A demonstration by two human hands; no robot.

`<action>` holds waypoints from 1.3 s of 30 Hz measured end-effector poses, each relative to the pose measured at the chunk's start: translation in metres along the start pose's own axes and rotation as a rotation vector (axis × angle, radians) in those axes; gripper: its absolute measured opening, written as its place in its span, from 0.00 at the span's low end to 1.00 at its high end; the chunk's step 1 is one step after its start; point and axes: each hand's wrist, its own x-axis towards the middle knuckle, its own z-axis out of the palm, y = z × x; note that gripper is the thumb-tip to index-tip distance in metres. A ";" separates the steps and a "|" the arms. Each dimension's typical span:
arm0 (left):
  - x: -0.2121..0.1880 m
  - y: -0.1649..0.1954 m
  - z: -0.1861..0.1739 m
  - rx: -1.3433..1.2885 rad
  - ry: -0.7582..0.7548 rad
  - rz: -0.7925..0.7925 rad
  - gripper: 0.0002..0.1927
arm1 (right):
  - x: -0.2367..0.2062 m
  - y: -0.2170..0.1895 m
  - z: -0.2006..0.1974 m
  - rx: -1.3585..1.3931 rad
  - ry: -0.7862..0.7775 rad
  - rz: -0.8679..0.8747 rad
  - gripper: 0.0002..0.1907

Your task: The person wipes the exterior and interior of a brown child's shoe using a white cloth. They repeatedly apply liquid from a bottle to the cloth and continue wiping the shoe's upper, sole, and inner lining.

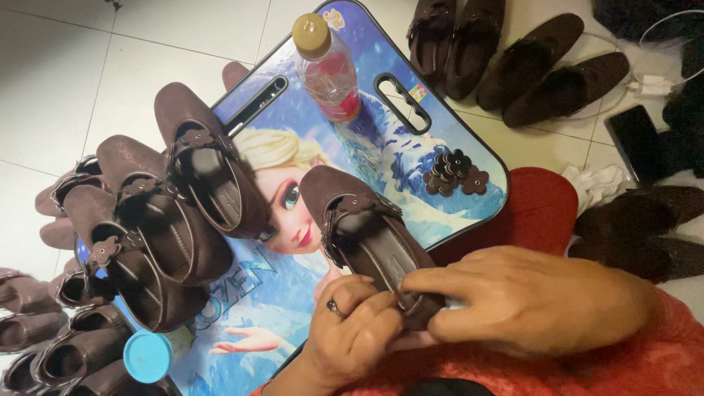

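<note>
A small dark brown shoe (359, 224) with a strap and flower trim lies on a blue cartoon-printed board (381, 147), toe pointing up-left. My left hand (352, 326), wearing a ring, grips the shoe's heel from below. My right hand (524, 301) reaches in from the right and pinches the heel end with fingers and thumb. A little pile of brown flower-shaped pieces (451, 172) lies on the board, right of the shoe.
A bottle of red liquid (326, 66) stands at the board's far end. Three matching shoes (172, 213) are stacked on the board's left, with more on the floor at the left (44, 345). Brown shoes (513, 59) lie at the top right. A blue lid (147, 356) sits bottom left.
</note>
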 end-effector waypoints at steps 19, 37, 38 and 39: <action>-0.063 -0.061 -0.013 0.809 0.152 -0.496 0.36 | -0.071 0.064 -0.089 -0.336 0.262 0.471 0.08; -0.080 -0.109 0.012 0.732 0.254 -0.658 0.41 | 0.089 0.317 -0.129 -0.514 0.461 0.244 0.08; -0.080 -0.109 0.012 0.739 0.259 -0.661 0.41 | 0.098 0.331 -0.128 -0.519 0.463 0.228 0.07; -0.080 -0.110 0.012 0.748 0.263 -0.658 0.41 | 0.107 0.344 -0.127 -0.524 0.464 0.210 0.07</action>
